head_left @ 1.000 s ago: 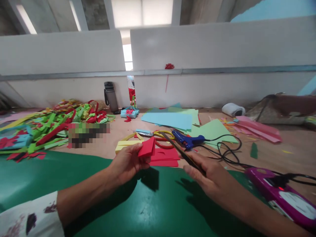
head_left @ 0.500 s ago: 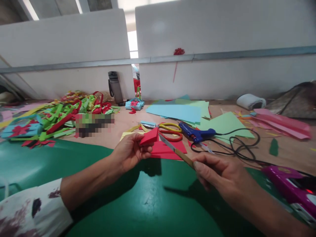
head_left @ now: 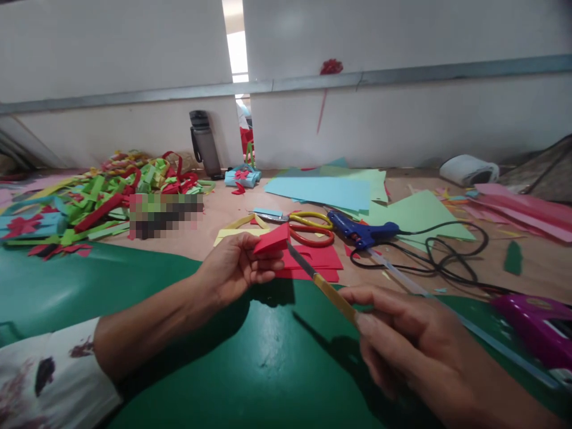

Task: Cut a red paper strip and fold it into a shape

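Between the thumb and fingers of my left hand (head_left: 236, 265) is a small folded piece of red paper (head_left: 272, 238). My right hand (head_left: 397, 333) grips the tan handle of a knife (head_left: 328, 292). The knife's thin blade points up and left, its tip close to the paper's right edge; whether they touch I cannot tell. Beneath and behind the held paper lie flat red paper pieces (head_left: 319, 257). Scissors with yellow and red handles (head_left: 313, 241) rest just beyond them. Both hands are above a green mat (head_left: 268, 369).
A blue glue gun (head_left: 364, 232) with a coiled black cord lies to the right, a long clear glue stick at its rear. Blue sheets (head_left: 322, 190) and green sheets (head_left: 424, 217) lie behind. Paper strips (head_left: 107, 199) pile up left, near a dark bottle (head_left: 206, 143). A purple device (head_left: 531, 325) sits right.
The view has tilted down slightly. My right hand has shifted a little right and down relative to the picture, still holding the knife near the red paper. My left hand keeps its grip.
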A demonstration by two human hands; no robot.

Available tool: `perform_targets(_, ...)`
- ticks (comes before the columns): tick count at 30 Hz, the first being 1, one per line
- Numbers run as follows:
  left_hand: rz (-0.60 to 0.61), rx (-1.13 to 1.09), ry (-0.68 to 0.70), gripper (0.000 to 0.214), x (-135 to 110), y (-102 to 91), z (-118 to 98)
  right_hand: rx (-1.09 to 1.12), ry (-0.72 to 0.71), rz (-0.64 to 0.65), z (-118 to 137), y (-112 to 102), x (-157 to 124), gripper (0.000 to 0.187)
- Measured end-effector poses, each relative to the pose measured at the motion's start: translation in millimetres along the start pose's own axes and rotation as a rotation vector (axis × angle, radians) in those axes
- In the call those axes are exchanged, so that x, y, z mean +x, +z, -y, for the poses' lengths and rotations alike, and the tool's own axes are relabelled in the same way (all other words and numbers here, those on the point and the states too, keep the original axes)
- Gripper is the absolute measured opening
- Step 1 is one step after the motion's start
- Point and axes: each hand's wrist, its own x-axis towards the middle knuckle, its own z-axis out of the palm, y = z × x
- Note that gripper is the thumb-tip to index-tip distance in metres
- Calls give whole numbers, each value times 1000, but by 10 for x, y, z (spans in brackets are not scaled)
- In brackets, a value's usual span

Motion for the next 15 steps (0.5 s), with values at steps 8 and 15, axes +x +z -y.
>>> perform_targets(8, 11, -2, -1, 29, 34, -25, 27, 62, 84, 4, 12, 47, -14, 41)
perform_targets(15, 10, 12, 31, 28, 54, -27, 24, 81, 168, -112, 137, 96, -20, 38)
